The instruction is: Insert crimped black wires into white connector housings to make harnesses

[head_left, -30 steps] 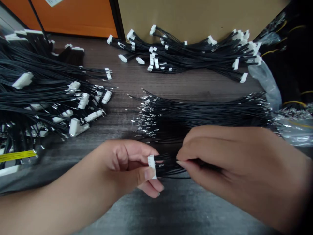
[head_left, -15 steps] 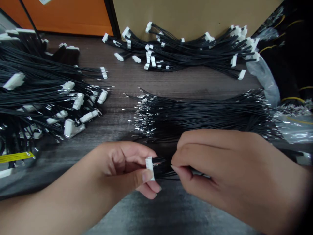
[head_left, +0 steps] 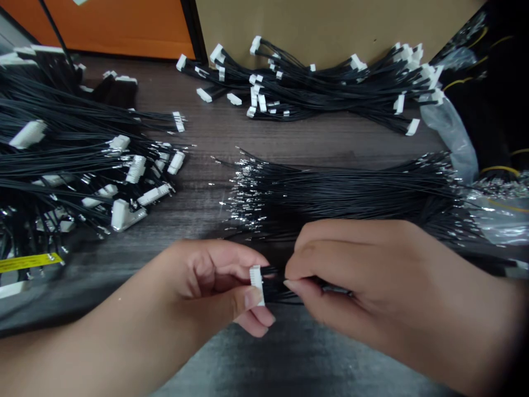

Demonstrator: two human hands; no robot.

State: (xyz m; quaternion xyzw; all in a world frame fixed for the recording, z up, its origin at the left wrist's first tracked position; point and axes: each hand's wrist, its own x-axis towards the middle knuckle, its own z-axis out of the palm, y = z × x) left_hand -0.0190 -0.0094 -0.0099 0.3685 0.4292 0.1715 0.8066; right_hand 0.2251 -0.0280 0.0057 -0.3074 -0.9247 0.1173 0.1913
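Observation:
My left hand (head_left: 223, 286) pinches a white connector housing (head_left: 257, 278) between thumb and fingers at the lower middle. Black wires (head_left: 273, 296) run out of the housing's right side toward my right hand (head_left: 347, 281). That hand is closed, its thumb and forefinger pinched together just right of the housing on a thin black wire whose tip is hard to make out. Behind both hands lies a bundle of loose black wires (head_left: 347, 190) with bare metal terminals at both ends.
Wired white connectors (head_left: 119, 212) and black wires pile up at the left, beside a yellow strip (head_left: 31, 262). Finished-looking harnesses (head_left: 314, 91) lie along the back before a tan panel (head_left: 330, 27). Clear plastic bags (head_left: 496, 220) with more wires are at the right.
My right hand has moved slightly left, closer to the connector housing. The whole view has shifted a little; my left hand keeps its grip on the housing.

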